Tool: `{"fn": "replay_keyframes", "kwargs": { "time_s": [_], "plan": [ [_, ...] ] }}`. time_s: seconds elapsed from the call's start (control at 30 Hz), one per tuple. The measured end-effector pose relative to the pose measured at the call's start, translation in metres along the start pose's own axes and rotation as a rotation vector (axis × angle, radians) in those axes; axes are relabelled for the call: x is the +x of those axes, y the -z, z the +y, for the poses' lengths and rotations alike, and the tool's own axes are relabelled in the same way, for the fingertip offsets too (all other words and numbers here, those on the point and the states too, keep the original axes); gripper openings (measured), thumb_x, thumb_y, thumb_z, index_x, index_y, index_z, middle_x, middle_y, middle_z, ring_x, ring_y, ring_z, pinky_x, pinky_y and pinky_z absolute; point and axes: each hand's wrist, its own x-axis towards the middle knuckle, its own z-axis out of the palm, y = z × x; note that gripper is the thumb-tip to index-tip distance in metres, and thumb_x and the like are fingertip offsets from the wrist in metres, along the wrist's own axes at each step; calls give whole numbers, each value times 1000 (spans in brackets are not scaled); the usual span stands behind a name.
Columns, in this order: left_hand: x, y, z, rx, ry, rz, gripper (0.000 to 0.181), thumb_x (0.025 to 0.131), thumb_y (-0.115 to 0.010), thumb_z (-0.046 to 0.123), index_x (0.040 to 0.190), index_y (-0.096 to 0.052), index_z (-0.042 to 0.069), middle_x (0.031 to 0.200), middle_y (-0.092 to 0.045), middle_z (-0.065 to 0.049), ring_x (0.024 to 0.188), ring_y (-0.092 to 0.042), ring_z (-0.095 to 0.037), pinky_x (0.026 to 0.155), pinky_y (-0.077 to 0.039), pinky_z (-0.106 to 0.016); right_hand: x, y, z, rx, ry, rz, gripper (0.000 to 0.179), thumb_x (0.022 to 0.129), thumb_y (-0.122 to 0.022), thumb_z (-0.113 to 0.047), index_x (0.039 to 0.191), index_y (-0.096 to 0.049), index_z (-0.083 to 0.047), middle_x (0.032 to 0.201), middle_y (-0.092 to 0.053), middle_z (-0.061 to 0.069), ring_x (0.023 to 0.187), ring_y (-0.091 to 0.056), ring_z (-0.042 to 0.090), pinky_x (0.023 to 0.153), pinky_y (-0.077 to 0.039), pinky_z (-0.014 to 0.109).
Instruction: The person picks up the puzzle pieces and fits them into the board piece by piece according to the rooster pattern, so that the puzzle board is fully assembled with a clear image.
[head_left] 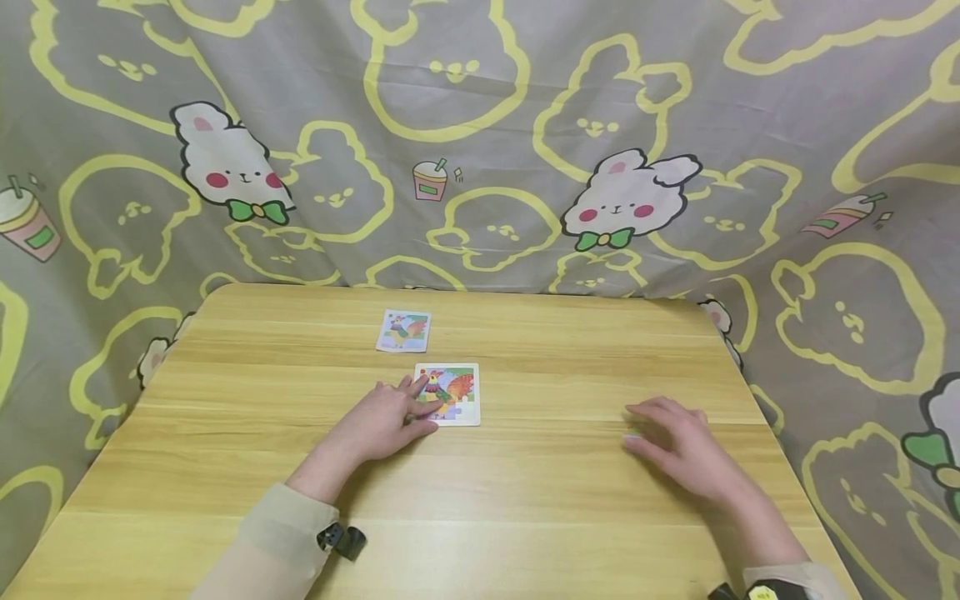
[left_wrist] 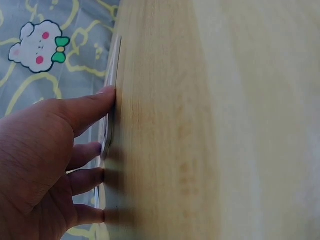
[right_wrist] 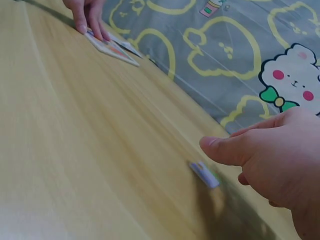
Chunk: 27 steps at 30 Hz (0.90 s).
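Note:
A square jigsaw board [head_left: 468,412] with a rooster picture lies flat on the wooden table. My left hand [head_left: 386,419] is at its left side, index and middle fingers extended over the picture and thumb by the near edge. In the left wrist view the board shows nearly edge-on beside the thumb [left_wrist: 97,104]. On the right, my right hand [head_left: 678,437] hovers low with thumb and index finger apart. A small puzzle piece [right_wrist: 205,174] lies just below the right thumb [right_wrist: 220,149], a gap showing between them.
Behind the board lies a smaller card [head_left: 403,332] with a matching rooster picture. A grey curtain [head_left: 480,108] with yellow outlines and white rabbit faces hangs along the back and sides of the wooden table [head_left: 525,517].

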Motion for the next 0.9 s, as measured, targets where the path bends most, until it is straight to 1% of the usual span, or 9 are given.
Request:
{"fn": "replay_keyframes", "kwargs": {
  "time_s": [0.17,0.33,0.5,0.67,0.77,0.83,0.9],
  "plan": [
    [0,0,1,-4,-1,-1,39,103,-70,42,136,-74,22,161,-43,-19,145,-43,-48,114,-28,-76,-10,0,4,-9,-41,-7,50,93,-85,-25,135,-69,-3,122,-71,2,113,-64,26,88,-29,43],
    [0,1,1,-5,1,0,39,103,-70,42,137,-74,22,161,-43,-19,145,-42,-48,114,-28,-76,-16,-3,8,-5,-50,-13,47,94,-84,-25,134,-70,-5,117,-69,-2,109,-63,21,86,-27,41],
    [0,2,2,-2,-2,0,39,103,-71,41,136,-74,21,161,-44,-19,145,-43,-48,114,-29,-76,-19,-8,11,7,-66,-10,40,93,-85,-24,127,-73,-7,113,-67,-5,105,-61,17,85,-24,42],
    [-1,2,2,-2,2,0,39,103,-71,41,136,-75,21,161,-43,-19,145,-43,-47,114,-29,-76,-21,-10,12,25,-73,5,32,91,-87,-20,119,-74,-9,113,-65,-2,105,-61,21,86,-22,45],
    [-1,2,2,-3,6,-2,39,103,-71,40,136,-74,21,161,-43,-18,145,-42,-47,114,-29,-76,-21,-11,12,43,-79,10,29,90,-87,-16,115,-72,-10,113,-64,0,103,-61,23,86,-21,45],
    [-1,2,2,-4,9,-4,39,103,-70,40,136,-74,21,162,-43,-18,146,-42,-47,114,-28,-76,-21,-12,11,52,-84,21,30,89,-87,-15,113,-70,-11,110,-65,-1,99,-60,22,84,-21,44],
    [-1,2,2,-5,10,-8,39,103,-70,40,137,-74,21,162,-42,-18,146,-42,-47,114,-28,-76,-21,-13,9,45,-89,33,30,89,-88,-14,112,-68,-13,103,-66,-5,92,-59,17,83,-23,41]
  ]
}}
